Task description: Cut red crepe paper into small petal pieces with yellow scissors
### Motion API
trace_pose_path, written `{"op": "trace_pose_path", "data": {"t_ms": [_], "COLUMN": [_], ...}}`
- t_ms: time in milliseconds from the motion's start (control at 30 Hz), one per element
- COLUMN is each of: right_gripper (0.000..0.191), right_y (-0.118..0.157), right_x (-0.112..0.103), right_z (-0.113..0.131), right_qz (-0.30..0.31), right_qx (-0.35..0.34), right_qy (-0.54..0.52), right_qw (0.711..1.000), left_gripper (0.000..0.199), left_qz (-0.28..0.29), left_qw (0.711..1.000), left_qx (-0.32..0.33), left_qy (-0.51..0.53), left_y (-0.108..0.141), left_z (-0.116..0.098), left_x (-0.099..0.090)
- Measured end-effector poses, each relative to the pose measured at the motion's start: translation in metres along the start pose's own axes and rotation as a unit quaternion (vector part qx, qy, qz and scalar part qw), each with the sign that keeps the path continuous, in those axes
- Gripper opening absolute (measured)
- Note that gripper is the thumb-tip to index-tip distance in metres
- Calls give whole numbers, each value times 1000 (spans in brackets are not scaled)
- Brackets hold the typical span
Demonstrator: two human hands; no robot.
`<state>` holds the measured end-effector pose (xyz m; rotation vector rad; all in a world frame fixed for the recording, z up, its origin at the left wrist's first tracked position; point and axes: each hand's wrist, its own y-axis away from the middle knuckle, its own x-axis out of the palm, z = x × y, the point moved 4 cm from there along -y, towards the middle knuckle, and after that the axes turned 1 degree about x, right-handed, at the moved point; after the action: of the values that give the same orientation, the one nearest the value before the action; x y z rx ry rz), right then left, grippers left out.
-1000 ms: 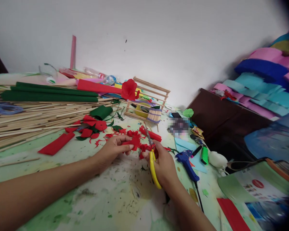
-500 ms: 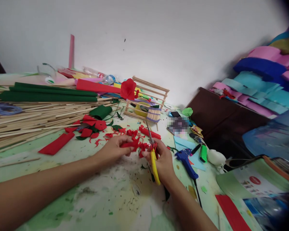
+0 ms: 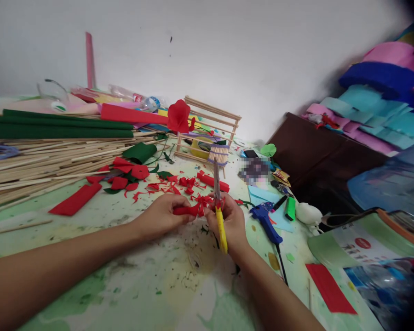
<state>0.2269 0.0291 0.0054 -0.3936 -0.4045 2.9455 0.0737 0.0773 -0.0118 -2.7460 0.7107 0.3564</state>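
One red crepe-paper strip with ragged cuts [image 3: 187, 210] is held above the middle of the green-and-white stained table [image 3: 134, 285]. Left hand [image 3: 163, 214]: thumb and fingers closed on the strip's left end. Right hand [image 3: 230, 223]: gripping yellow-handled metal scissors [image 3: 221, 232], blades toward the table's far edge; the strip's right end meets its fingers. Small red paper scraps [image 3: 188, 182] lie just beyond. A blue glue gun [image 3: 267, 225] lies toward the right edge. Near the far edge: a red paper flower [image 3: 178, 116] in front of a wooden-stick rack [image 3: 221, 155]. Pale wooden sticks [image 3: 55, 161] occupy the left side.
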Motion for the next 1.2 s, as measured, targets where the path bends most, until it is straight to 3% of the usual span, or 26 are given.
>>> {"op": "trace_pose_path", "data": {"t_ms": [267, 433, 600, 800, 1033, 1200], "right_gripper": [22, 22, 16, 13, 27, 27], "right_y": [-1, -4, -8, -6, -5, -1], "right_x": [-9, -17, -17, -10, -10, -8], "right_z": [11, 1, -4, -5, -1, 3], "right_qz": [-82, -105, -74, -16, -30, -15], "right_qx": [6, 22, 24, -1, -27, -45], "right_qy": [-5, -40, 22, 67, 48, 15], "right_qw": [997, 993, 997, 998, 998, 999], "left_gripper": [16, 18, 17, 18, 20, 24], "left_qz": [-63, -103, -155, -97, -73, 20], "left_qw": [994, 969, 938, 934, 972, 989], "left_qx": [-83, -106, -80, -91, -81, -45], "left_qy": [36, 200, 299, 331, 209, 141], "left_y": [-2, -5, -9, -10, -9, -4], "left_z": [2, 8, 14, 13, 14, 4], "left_x": [-8, -12, -17, -12, -12, 1]}}
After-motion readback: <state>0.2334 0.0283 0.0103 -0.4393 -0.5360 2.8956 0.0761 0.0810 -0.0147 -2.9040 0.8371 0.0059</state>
